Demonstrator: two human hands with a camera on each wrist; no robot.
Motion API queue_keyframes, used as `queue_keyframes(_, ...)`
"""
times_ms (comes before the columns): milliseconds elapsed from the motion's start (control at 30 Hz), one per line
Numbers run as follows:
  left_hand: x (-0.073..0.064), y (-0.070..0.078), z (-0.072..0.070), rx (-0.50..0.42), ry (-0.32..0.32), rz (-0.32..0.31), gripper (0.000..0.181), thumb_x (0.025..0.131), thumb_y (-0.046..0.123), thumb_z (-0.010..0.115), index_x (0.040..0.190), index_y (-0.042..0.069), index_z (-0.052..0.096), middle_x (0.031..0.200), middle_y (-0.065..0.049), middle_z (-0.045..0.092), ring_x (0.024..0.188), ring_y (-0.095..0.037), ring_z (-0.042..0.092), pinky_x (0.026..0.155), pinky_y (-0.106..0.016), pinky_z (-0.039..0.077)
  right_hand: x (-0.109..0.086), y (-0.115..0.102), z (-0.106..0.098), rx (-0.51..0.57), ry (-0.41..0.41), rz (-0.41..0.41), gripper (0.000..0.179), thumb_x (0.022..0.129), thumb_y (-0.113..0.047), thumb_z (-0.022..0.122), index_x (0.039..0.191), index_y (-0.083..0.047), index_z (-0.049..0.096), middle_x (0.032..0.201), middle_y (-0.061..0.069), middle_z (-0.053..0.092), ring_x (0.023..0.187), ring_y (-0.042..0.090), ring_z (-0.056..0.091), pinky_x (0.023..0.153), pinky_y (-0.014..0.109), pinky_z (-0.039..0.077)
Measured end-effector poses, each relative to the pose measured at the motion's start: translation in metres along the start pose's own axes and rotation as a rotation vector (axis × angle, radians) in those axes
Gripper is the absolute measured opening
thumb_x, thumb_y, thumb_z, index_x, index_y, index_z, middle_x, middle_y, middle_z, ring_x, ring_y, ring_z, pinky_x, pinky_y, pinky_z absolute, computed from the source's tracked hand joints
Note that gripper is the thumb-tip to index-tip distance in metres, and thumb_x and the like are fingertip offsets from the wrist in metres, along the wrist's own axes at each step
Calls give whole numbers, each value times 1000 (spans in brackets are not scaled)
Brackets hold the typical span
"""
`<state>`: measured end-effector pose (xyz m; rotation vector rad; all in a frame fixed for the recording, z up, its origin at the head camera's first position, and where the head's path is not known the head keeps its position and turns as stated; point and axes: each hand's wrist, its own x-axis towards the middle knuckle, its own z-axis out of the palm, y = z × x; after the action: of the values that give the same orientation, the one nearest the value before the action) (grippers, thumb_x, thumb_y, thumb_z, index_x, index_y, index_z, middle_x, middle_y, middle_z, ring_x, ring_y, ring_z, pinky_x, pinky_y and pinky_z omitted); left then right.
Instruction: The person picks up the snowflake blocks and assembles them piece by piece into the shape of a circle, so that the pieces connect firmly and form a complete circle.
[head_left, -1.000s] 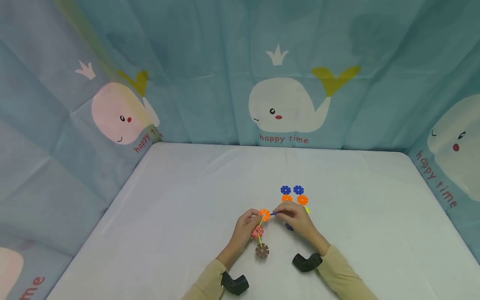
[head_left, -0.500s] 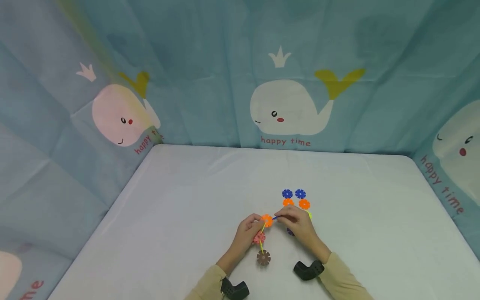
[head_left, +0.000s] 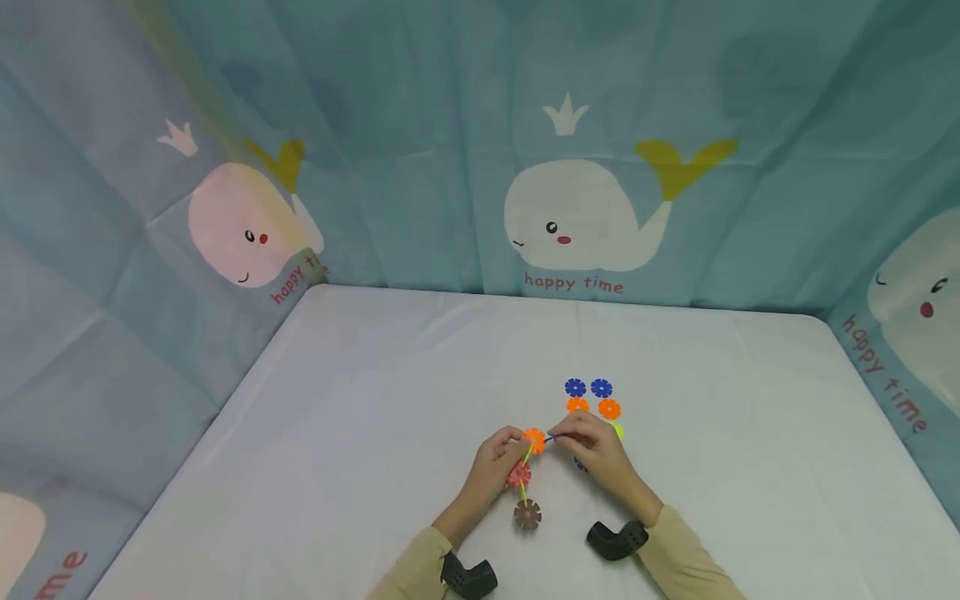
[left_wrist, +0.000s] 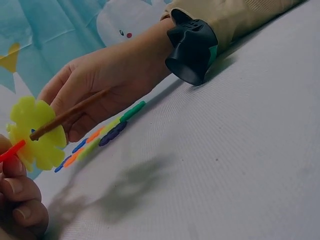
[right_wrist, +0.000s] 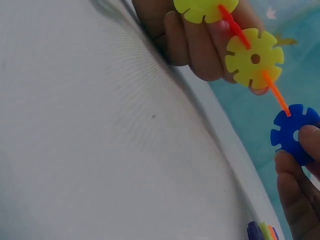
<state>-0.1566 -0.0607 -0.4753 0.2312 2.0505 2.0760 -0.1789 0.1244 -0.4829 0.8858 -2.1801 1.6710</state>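
Observation:
My left hand [head_left: 491, 467] holds a chain of slotted flower-shaped plastic discs joined edge to edge. At its top is an orange disc [head_left: 535, 441], edge-on in the right wrist view. Below come a yellow disc [right_wrist: 245, 62], a red disc [head_left: 519, 475], another yellow disc [left_wrist: 37, 132] and, lowest, a brown disc [head_left: 527, 515]. Between thumb and fingers my right hand [head_left: 596, 442] pinches a blue disc [right_wrist: 287, 137]. A slot of the blue disc meets the orange disc's edge; how deep they engage, I cannot tell.
Loose discs lie on the white table [head_left: 375, 400] beyond and beneath my right hand: two blue discs [head_left: 602, 388], two orange discs [head_left: 610, 409], yellow-green ones [head_left: 617, 430], a dark purple disc [head_left: 581, 463] and a green disc [left_wrist: 132, 111]. A whale-print curtain [head_left: 420, 225] stands behind the table.
The head view has shifted slightly. The blue disc, nearly level before, now slopes up to the right against the orange disc's edge. Both hands keep their holds and have barely moved.

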Motion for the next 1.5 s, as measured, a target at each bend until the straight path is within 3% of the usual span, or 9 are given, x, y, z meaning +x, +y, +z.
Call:
queue_keyframes(200, -1, -2, 0, -6, -9, 3, 18, 93, 9, 48, 93, -8, 51, 51, 3, 41, 42, -4, 35, 41, -18, 29, 0, 1, 0, 27, 10, 5, 19, 73, 20, 59, 85, 7, 64, 83, 15, 60, 74, 24, 55, 68, 20, 46)
queue_keyframes(433, -1, -1, 1, 27, 26, 15, 15, 92, 9, 49, 91, -6, 53, 53, 2, 41, 44, -5, 35, 42, -17, 29, 0, 1, -1, 46, 3, 5, 17, 73, 20, 59, 85, 8, 64, 83, 16, 60, 75, 24, 56, 69, 20, 46)
queue_keyframes(633, -1, -1, 0, 85, -3, 33, 15, 92, 11, 50, 92, -3, 55, 51, 2, 39, 42, -6, 33, 41, -17, 28, -1, 0, 0, 23, -16, 20, 17, 74, 18, 60, 86, 6, 65, 83, 14, 61, 76, 21, 56, 69, 19, 46)
queue_keyframes(833, -1, -1, 0, 137, -17, 27, 14, 91, 12, 51, 90, -1, 57, 53, 4, 41, 44, -4, 34, 42, -17, 28, -2, -1, -2, 74, -31, 69, 17, 74, 19, 60, 84, 6, 62, 80, 16, 61, 72, 24, 59, 67, 22, 48)
queue_keyframes(1067, -2, 1, -7, 126, -52, 13, 16, 91, 10, 50, 92, -5, 56, 55, 3, 42, 45, -4, 35, 43, -17, 30, -2, -2, 1, 129, -50, 84, 14, 73, 18, 61, 82, 7, 63, 78, 16, 62, 69, 22, 60, 63, 25, 49)
queue_keyframes(1300, -1, 4, -13, 58, -106, -8, 18, 93, 10, 48, 94, -8, 53, 56, 1, 44, 45, -6, 37, 43, -19, 30, 0, -4, 4, 113, -37, 78, 16, 71, 18, 63, 82, 6, 64, 75, 15, 62, 61, 24, 55, 51, 25, 45)
queue_keyframes(1433, 1, 4, -8, 64, -82, -38, 17, 92, 10, 48, 92, -6, 54, 55, 2, 44, 46, -6, 37, 43, -19, 31, -3, 7, 2, 95, -47, 70, 17, 74, 16, 63, 86, 4, 63, 80, 15, 62, 67, 21, 56, 57, 24, 47)
queue_keyframes(1500, 2, 4, -4, 76, -73, -47, 16, 92, 11, 48, 92, -4, 54, 55, 3, 43, 45, -7, 37, 43, -19, 31, -4, 12, -2, 35, -44, 87, 19, 74, 13, 64, 91, 4, 62, 85, 15, 60, 68, 18, 57, 60, 23, 48)
